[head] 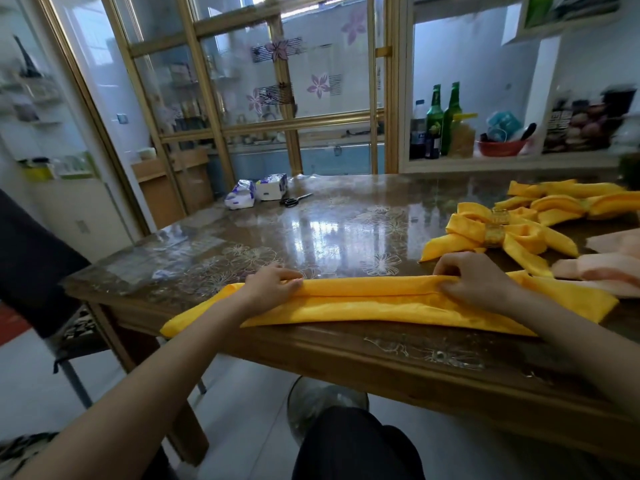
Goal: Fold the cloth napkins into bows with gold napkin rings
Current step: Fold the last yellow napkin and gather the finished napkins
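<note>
Reaching in from the bottom of the view, both bare forearms stretched over the near edge of the worktop (329,230) and met a yellow napkin (374,303). It lay flat along that near edge, folded into a long band with its left end hanging slightly past the worktop's corner.

The left hand (273,287) sat palm down on the left part of the band. Its fingers (292,282) were curled close together and pinched the upper folded edge of the cloth. The right hand (474,277) sat on the right part of the band with its knuckles raised. Its fingers (446,268) were bent tightly inward and gripped the same upper fold. Between the two hands the fold ran as a straight ridge.

Just beyond the right hand lay a finished yellow bow (460,233) with a gold napkin ring (493,236) round its middle. More yellow bows (561,202) lay behind it, toward the far right edge. Pale pink napkins (609,268) lay to the right, touching the right end of the band.

At the far side of the worktop, well apart from the hands, were scissors (295,200) and two tissue packs (256,192).
</note>
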`<state>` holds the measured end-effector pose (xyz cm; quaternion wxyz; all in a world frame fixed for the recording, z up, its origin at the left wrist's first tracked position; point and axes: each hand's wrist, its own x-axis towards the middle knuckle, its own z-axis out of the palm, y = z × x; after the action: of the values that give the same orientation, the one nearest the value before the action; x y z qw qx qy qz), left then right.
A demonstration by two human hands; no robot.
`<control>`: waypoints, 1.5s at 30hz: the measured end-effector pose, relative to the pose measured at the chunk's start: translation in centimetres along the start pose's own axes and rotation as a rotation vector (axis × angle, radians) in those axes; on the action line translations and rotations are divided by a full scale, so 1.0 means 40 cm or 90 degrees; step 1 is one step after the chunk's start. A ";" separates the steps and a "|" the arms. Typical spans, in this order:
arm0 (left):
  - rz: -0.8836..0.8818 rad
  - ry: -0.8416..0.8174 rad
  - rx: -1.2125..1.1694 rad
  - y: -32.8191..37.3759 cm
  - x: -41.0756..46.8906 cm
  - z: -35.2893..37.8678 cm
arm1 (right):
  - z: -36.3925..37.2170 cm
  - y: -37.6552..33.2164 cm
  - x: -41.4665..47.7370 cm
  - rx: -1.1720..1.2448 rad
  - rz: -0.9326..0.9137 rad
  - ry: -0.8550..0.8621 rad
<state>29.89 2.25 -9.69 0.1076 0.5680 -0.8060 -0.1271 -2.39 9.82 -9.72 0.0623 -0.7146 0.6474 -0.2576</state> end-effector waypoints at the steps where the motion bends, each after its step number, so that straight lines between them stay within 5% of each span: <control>1: 0.010 0.003 0.022 0.002 -0.002 0.000 | 0.002 -0.001 -0.005 -0.011 -0.016 0.009; 10: 0.202 0.208 0.191 -0.008 -0.006 0.009 | 0.007 -0.021 -0.037 -0.300 -0.237 0.022; 14: 0.347 0.244 0.357 -0.039 -0.015 0.009 | -0.038 -0.035 -0.054 -0.319 -0.147 -0.182; 18: 0.191 0.079 0.329 -0.009 -0.036 -0.002 | -0.059 -0.028 -0.048 -0.165 -0.080 -0.190; 26: 0.060 0.009 0.217 0.034 0.002 -0.015 | -0.044 -0.003 -0.037 -0.114 -0.009 -0.136; 34: 0.077 -0.001 0.186 0.052 0.002 -0.025 | -0.085 0.000 -0.062 -0.155 0.048 -0.155; 42: 0.333 0.191 0.396 -0.010 -0.067 0.002 | -0.063 -0.047 -0.155 -0.444 -0.230 0.011; 45: 0.335 0.155 0.424 0.003 -0.106 0.000 | -0.066 -0.065 -0.175 -0.500 -0.259 -0.110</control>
<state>31.19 6.27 -9.78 0.0414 0.3579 -0.9017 0.2390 -1.44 17.56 -8.37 -0.2118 -0.8155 0.5351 0.0616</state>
